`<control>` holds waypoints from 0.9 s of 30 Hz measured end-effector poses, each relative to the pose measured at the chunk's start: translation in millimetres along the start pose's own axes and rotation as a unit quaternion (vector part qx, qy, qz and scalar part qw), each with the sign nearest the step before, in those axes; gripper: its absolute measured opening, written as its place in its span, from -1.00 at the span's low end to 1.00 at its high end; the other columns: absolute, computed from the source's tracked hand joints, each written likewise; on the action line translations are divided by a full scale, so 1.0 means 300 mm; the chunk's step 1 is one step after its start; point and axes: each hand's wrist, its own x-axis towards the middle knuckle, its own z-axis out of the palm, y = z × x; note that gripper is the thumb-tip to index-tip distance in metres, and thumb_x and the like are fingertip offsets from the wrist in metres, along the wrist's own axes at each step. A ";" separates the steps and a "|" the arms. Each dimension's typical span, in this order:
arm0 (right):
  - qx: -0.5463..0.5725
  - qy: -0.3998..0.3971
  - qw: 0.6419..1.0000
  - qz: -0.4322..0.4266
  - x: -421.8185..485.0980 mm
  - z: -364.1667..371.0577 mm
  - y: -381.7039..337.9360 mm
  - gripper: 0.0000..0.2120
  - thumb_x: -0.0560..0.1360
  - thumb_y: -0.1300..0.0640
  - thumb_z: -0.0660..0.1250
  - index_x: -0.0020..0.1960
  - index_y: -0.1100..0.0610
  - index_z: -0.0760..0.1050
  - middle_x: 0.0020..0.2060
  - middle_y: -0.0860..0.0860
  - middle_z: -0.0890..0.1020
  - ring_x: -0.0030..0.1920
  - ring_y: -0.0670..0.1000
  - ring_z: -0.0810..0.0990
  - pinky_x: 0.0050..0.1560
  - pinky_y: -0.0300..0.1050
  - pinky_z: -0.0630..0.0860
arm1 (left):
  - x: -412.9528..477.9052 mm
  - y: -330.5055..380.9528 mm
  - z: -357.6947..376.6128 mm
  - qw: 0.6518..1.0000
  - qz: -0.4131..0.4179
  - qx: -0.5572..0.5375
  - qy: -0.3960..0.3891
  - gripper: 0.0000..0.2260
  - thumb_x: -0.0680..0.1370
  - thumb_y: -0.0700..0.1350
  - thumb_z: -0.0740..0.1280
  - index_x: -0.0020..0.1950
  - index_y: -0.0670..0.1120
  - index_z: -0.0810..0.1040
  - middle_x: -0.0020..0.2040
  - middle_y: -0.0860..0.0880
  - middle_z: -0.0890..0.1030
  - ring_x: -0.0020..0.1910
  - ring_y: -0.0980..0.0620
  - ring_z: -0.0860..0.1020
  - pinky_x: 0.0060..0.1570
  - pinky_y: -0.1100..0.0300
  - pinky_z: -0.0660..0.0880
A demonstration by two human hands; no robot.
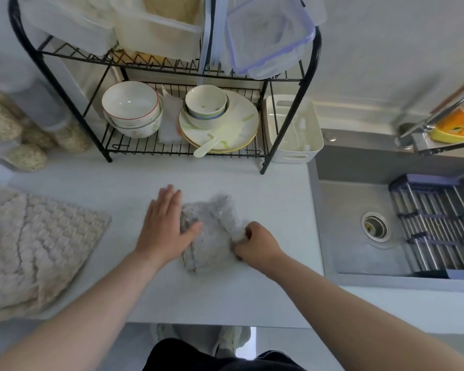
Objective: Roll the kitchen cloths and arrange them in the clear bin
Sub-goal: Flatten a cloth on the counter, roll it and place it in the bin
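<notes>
On a pale kitchen counter, seen from the head cam, a person works a grey cloth that lies bunched & part-folded near the counter's middle, w/ a sink to its right and a wire dish rack behind. Left hand lies flat, fingers straight and close together, pressed down at the cloth's left edge w/ the thumb over the fabric. Right hand is curled, fingers & thumb pinching a fold at the cloth's right edge. A second, beige cloth, thick and waffle-textured, sits in a loose heap at the counter's left end, well apart from both hands. Clear plastic containers crowd the rack's top shelf, incl. a lidded box w/ blue clips; which one is the bin meant for the rolls can't be told. Judging by its crumples, the grey cloth is light, soft and limp. It has no stiffness, so it'd prob. sag if lifted by one corner, and a roll would likely spring loose unless pinned. The surface looks fuzzy, so likely grippy rather than slippery, and nothing about it is fragile. Best hold, by this view: flatten it first, then take one edge w/ both hands spread wide, fingertips tucking it under. Once rolled, grasp it round the middle so the ends don't unwind.
</notes>
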 end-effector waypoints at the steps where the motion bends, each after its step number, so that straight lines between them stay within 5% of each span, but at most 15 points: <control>1: -0.010 -0.012 1.000 -0.013 -0.007 -0.013 0.007 -0.74 0.40 0.09 0.32 0.07 0.09 0.41 -0.12 0.02 0.60 -0.14 0.04 0.57 -0.21 -0.14 0.51 | 0.001 0.013 -0.002 0.999 0.050 0.007 0.002 -0.19 0.47 0.33 0.03 0.57 -0.15 0.05 0.59 -0.10 0.00 0.56 0.01 -0.12 0.51 0.05 -0.14; 4: -0.114 0.026 0.985 -0.125 0.019 -0.029 0.001 -0.41 0.52 -0.08 0.26 0.49 -0.06 0.17 0.21 0.06 0.44 0.19 0.10 0.48 0.22 -0.04 0.45 | -0.022 0.046 0.031 0.987 0.122 0.065 -0.083 -0.17 0.44 0.37 -0.10 0.58 -0.07 -0.12 0.59 -0.02 -0.12 0.51 0.11 -0.27 0.50 0.10 -0.25; 6: -0.153 0.019 0.975 -0.158 0.062 -0.024 -0.022 -0.46 0.56 -0.05 0.20 0.51 -0.10 0.16 0.24 0.10 0.36 0.20 0.16 0.48 0.26 0.00 0.46 | -0.039 0.036 0.058 0.983 0.092 0.099 -0.127 -0.13 0.41 0.42 -0.14 0.56 -0.05 -0.26 0.58 -0.01 -0.25 0.50 0.10 -0.35 0.50 0.08 -0.28; 10: -0.198 0.031 0.975 -0.099 0.126 -0.005 -0.041 -0.76 0.53 0.04 0.22 0.15 0.10 0.44 0.03 0.12 0.52 -0.01 0.18 0.56 -0.04 -0.03 0.55 | -0.053 0.034 0.062 0.983 0.024 0.114 -0.144 -0.01 0.33 0.49 -0.12 0.56 -0.08 -0.30 0.57 -0.05 -0.29 0.53 0.04 -0.33 0.51 0.02 -0.26; 14: -0.099 -0.012 0.990 -0.097 0.082 -0.036 -0.074 -0.91 0.43 0.24 0.23 -0.26 0.15 0.40 -0.35 0.01 0.47 -0.30 0.05 0.47 -0.38 -0.21 0.38 | -0.036 0.095 0.007 0.996 -0.013 0.047 -0.073 0.06 0.29 0.48 0.21 0.56 -0.13 -0.02 0.54 -0.08 0.18 0.51 -0.05 0.14 0.49 0.02 0.02; 16: -0.012 -0.048 0.991 -0.126 0.024 -0.082 -0.094 -0.93 0.39 0.30 0.27 -0.24 0.18 0.47 -0.37 -0.02 0.47 -0.37 -0.02 0.44 -0.43 -0.27 0.36 | -0.027 0.119 -0.042 0.992 -0.043 -0.107 -0.056 -0.06 0.34 0.25 0.46 0.54 -0.14 0.12 0.45 -0.05 0.35 0.43 -0.03 0.29 0.43 0.12 0.21; 18: 0.033 -0.091 0.983 -0.154 -0.037 -0.146 -0.115 -0.91 0.38 0.33 0.29 -0.20 0.17 0.50 -0.35 -0.03 0.48 -0.36 -0.06 0.44 -0.39 -0.25 0.35 | -0.035 0.149 -0.116 0.924 -0.097 -0.345 -0.130 -0.29 0.31 -0.01 0.57 0.38 -0.14 0.41 0.20 0.01 0.57 0.22 0.01 0.50 0.16 0.29 0.44; 21: 0.158 -0.149 0.962 -0.165 -0.099 -0.235 -0.139 -0.85 0.32 0.27 0.39 -0.17 0.07 0.55 -0.31 -0.02 0.57 -0.30 -0.02 0.53 -0.28 -0.18 0.44 | -0.075 0.178 -0.211 0.786 -0.138 -0.560 -0.225 -0.55 0.17 -0.11 0.52 0.02 -0.19 0.62 -0.08 -0.11 0.69 -0.08 -0.10 0.66 -0.18 0.16 0.59; 23: 0.324 -0.210 0.912 -0.142 -0.112 -0.260 -0.123 -0.61 0.21 0.08 0.56 0.01 0.09 0.60 -0.14 0.08 0.64 -0.12 0.11 0.60 -0.10 -0.04 0.50 | -0.104 0.189 -0.239 0.705 -0.154 -0.652 -0.234 -0.66 0.23 -0.22 0.49 -0.01 -0.22 0.66 -0.05 -0.22 0.68 -0.07 -0.19 0.67 -0.16 0.02 0.62; 25: 0.450 -0.283 0.841 -0.103 -0.122 -0.249 -0.088 -0.30 0.14 -0.13 0.62 0.20 0.13 0.59 0.05 0.13 0.65 0.06 0.16 0.61 0.10 0.05 0.52 | -0.127 0.197 -0.252 0.649 -0.172 -0.709 -0.216 -0.56 0.19 -0.23 0.57 0.05 -0.22 0.65 0.01 -0.25 0.66 -0.01 -0.24 0.65 -0.05 -0.11 0.60; 27: 0.484 -0.330 0.806 -0.089 -0.148 -0.212 -0.067 -0.33 0.19 -0.14 0.61 0.22 0.12 0.61 0.12 0.11 0.66 0.11 0.10 0.65 0.09 0.02 0.60 | -0.142 0.203 -0.260 0.622 -0.190 -0.734 -0.194 -0.37 0.10 -0.14 0.67 0.13 -0.22 0.62 0.06 -0.26 0.64 0.04 -0.26 0.63 0.00 -0.15 0.58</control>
